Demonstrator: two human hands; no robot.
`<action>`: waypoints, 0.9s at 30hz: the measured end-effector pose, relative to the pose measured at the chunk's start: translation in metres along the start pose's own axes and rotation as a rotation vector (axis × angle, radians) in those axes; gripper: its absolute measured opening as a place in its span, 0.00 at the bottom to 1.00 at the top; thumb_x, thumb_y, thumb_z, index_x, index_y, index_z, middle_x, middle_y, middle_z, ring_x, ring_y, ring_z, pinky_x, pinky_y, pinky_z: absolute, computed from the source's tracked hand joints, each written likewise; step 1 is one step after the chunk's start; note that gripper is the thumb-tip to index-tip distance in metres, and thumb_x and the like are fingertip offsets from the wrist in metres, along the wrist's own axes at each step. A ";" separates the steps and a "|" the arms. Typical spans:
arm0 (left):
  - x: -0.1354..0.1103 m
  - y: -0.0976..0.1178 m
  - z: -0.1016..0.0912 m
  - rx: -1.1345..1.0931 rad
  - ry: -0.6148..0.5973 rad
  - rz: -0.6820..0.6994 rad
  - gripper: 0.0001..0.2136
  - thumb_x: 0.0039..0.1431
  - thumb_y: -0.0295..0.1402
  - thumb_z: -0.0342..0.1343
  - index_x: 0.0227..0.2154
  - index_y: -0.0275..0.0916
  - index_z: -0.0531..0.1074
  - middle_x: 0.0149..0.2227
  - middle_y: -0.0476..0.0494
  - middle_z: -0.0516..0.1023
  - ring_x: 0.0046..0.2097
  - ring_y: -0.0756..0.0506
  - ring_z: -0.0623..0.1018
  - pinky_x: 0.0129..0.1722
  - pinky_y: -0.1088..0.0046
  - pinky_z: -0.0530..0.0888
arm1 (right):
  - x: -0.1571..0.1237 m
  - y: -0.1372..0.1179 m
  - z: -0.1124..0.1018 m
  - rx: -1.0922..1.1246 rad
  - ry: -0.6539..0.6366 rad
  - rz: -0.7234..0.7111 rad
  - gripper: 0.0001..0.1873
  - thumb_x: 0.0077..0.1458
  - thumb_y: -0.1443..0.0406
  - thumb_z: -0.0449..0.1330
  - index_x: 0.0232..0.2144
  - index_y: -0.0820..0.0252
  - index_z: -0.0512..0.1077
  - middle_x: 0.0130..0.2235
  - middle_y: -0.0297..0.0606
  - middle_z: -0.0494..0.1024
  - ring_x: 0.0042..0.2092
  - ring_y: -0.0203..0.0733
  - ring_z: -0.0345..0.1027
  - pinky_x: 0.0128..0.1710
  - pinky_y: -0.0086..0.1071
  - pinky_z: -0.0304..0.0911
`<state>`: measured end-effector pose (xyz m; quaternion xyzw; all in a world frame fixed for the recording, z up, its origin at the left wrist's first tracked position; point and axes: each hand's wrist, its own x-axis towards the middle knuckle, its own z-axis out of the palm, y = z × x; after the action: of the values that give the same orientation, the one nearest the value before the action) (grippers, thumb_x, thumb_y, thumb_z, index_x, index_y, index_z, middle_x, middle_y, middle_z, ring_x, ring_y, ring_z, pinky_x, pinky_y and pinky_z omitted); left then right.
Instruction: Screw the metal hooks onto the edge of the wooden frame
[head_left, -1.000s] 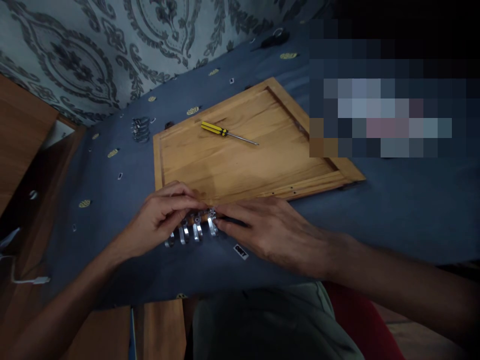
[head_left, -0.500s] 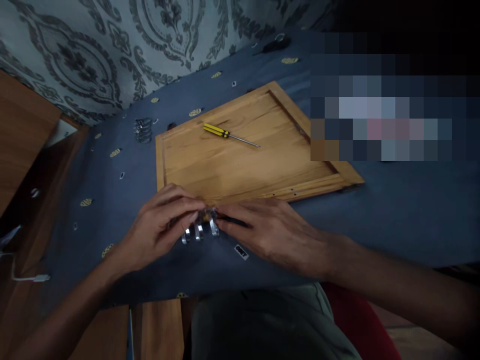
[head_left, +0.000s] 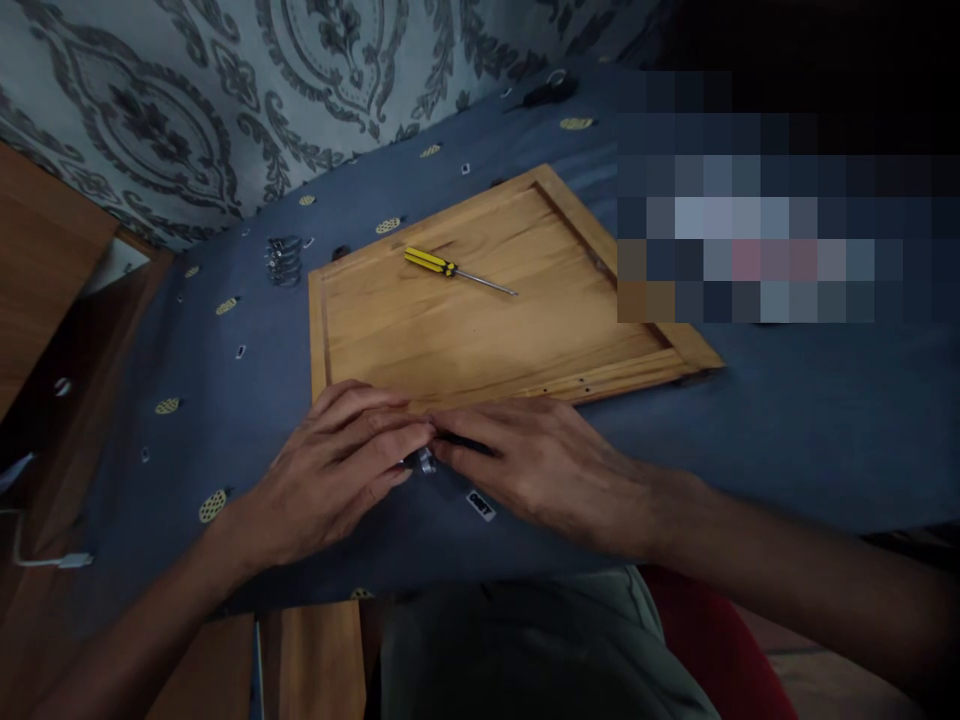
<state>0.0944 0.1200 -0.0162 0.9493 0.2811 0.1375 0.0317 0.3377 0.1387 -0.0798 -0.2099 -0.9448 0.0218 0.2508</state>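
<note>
At the near edge of the framed wooden panel (head_left: pixel 450 345), my two hands meet around a shiny metal piece with curved prongs (head_left: pixel 427 460). Most of this piece is hidden by fingers, and its exact kind does not show. My left hand (head_left: pixel 341 465) lies over its left part, fingers bent and pressed together. From the right, my right hand (head_left: pixel 536 460) pinches its end between thumb and fingers. A yellow and black screwdriver (head_left: pixel 457 270) lies on the panel beyond my hands.
A cluster of shiny curved metal pieces (head_left: pixel 283 262) sits on the blue patterned cloth (head_left: pixel 187 350), left of the panel. A dark tool (head_left: pixel 551 90) lies at the back. Patterned fabric (head_left: pixel 315 60) borders the far side. A white cable (head_left: pixel 52 560) hangs at left.
My left hand has shifted right and slightly down over the metal piece, covering prongs that showed before. My right hand has stayed nearly in place.
</note>
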 end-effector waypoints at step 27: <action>-0.001 -0.001 0.004 0.036 -0.034 -0.031 0.11 0.73 0.30 0.52 0.54 0.35 0.73 0.53 0.34 0.77 0.58 0.38 0.73 0.57 0.56 0.75 | 0.000 -0.001 -0.005 0.000 -0.025 -0.013 0.11 0.69 0.72 0.54 0.44 0.65 0.78 0.46 0.43 0.82 0.43 0.48 0.78 0.36 0.40 0.73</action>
<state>0.0945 0.1205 -0.0202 0.9474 0.2975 0.1159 0.0213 0.3390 0.1373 -0.0755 -0.2037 -0.9491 0.0226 0.2392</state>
